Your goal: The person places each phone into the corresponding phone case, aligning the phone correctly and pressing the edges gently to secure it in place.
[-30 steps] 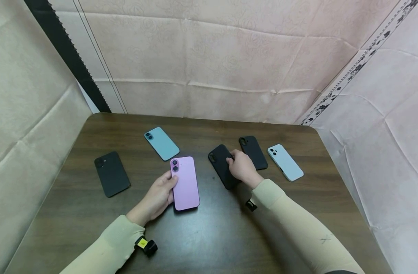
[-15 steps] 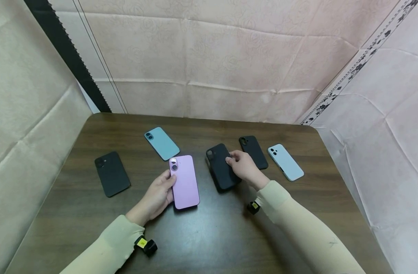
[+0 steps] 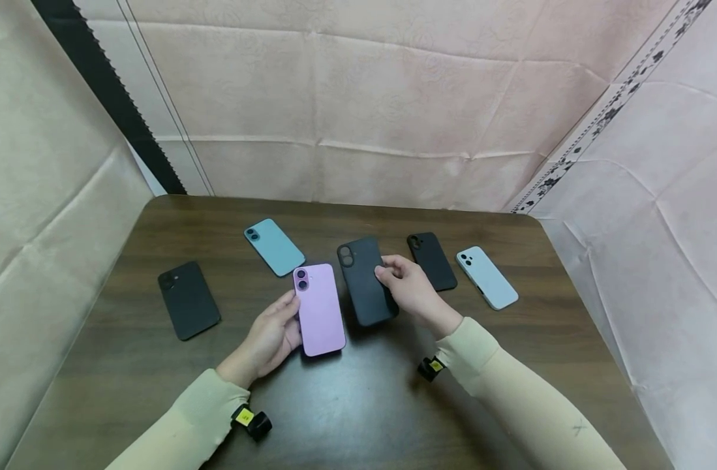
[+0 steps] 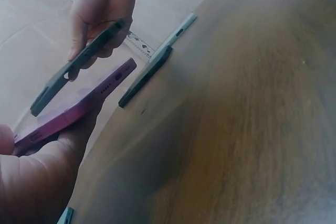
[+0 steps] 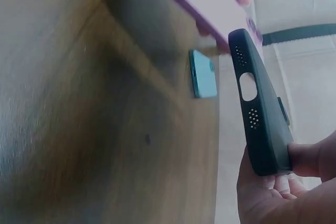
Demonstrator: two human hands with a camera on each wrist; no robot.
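Note:
My left hand (image 3: 271,337) grips a pink-purple phone (image 3: 320,312) by its left edge, its camera side facing up, above the table. Just right of it, my right hand (image 3: 410,290) pinches a black phone case (image 3: 364,284) by the right edge, thumb on its back. In the right wrist view the case (image 5: 260,114) shows its bottom edge with a port opening and speaker holes. A narrow gap parts case and phone in the head view. From the left wrist, the case (image 4: 79,66) appears side-on above the phone (image 4: 79,106).
On the wooden table (image 3: 346,418) lie a dark phone (image 3: 189,300) at left and a light blue phone (image 3: 274,247) behind the pink-purple one. Toward the right are another black case (image 3: 433,261) and a pale blue case or phone (image 3: 487,277). Cloth walls (image 3: 393,98) surround the table.
My right hand has lifted the black case off the table, tilted it up and brought it left toward the phone. The left hand has stayed nearly in place.

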